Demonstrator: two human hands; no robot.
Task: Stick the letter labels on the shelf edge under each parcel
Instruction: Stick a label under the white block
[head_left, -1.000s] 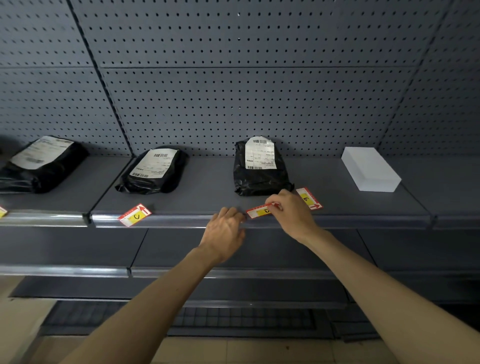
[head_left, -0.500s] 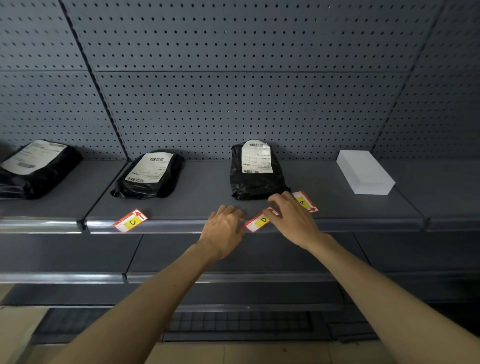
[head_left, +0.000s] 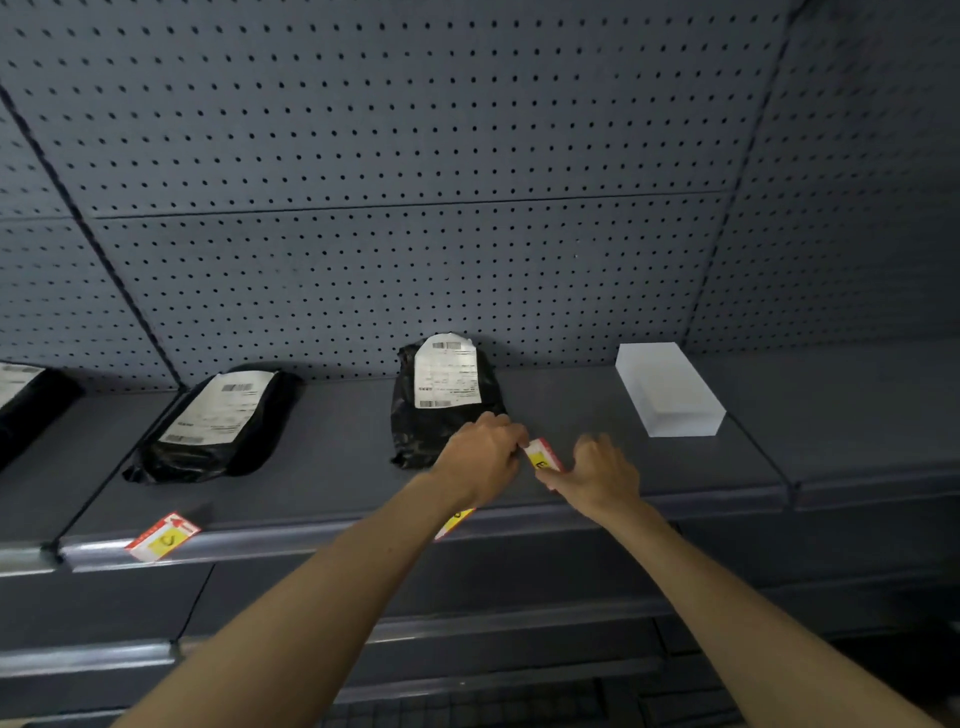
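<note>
Reaching over the front of the dark grey metal shelf, both bare hands meet around a small red-and-yellow letter label that sits on the shelf surface just right of the middle black plastic parcel with a white shipping sheet. The left hand is curled, its fingertips closed on the label's upper left end; the right hand is blurred, fingers loosely bent beside the label's lower right end, and I cannot tell whether it grips the label or only touches it. The letter on it is not readable. A second red-and-yellow label shows partly beneath the left forearm at the shelf edge, below the middle parcel. A third label marked with a C-like letter sits tilted on the edge below the left black parcel. A white rectangular box lies on the shelf well to the right, and another black parcel shows at the far left before the grey pegboard back wall.
</note>
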